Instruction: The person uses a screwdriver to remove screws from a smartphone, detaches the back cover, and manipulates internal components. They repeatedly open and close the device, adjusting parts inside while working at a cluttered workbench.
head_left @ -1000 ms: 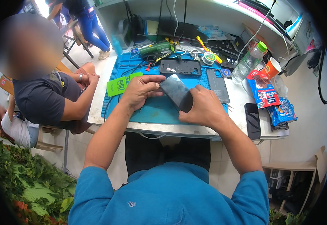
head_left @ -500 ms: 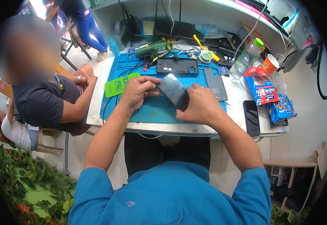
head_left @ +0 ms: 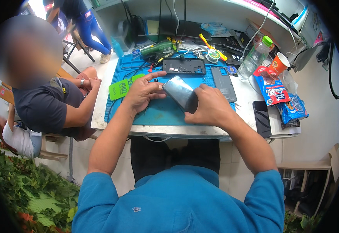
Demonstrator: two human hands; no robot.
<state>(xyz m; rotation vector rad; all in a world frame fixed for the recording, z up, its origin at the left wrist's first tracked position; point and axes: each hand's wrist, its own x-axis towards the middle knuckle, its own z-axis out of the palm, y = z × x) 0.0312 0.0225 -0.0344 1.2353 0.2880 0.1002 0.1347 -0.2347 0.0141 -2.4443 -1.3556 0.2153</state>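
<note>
My right hand [head_left: 209,104] grips a dark, glossy smartphone [head_left: 180,92] by its right side, with the thumb at the near edge and the fingers at the far one. The phone is tilted over the blue work mat [head_left: 157,115]. At its left corner is my left hand [head_left: 146,91], open, with the index finger stretched out and the thumb close to the phone's edge. Whether that thumb touches it I cannot tell. Just beyond lies a black phone frame [head_left: 183,67]. A grey phone back cover [head_left: 224,84] rests to the right, and bright green cards [head_left: 119,89] to the left.
Tools, cables and a solder spool [head_left: 213,56] crowd the back. On the right stand a clear bottle [head_left: 253,60] and a paper cup [head_left: 279,63], with snack packets [head_left: 272,86] and another black phone [head_left: 261,119] nearer. A seated person [head_left: 45,101] is close on the left.
My left fingers have loosened from the phone's left corner and spread, the index finger straightening. The right hand keeps its grip, and the phone has shifted only slightly.
</note>
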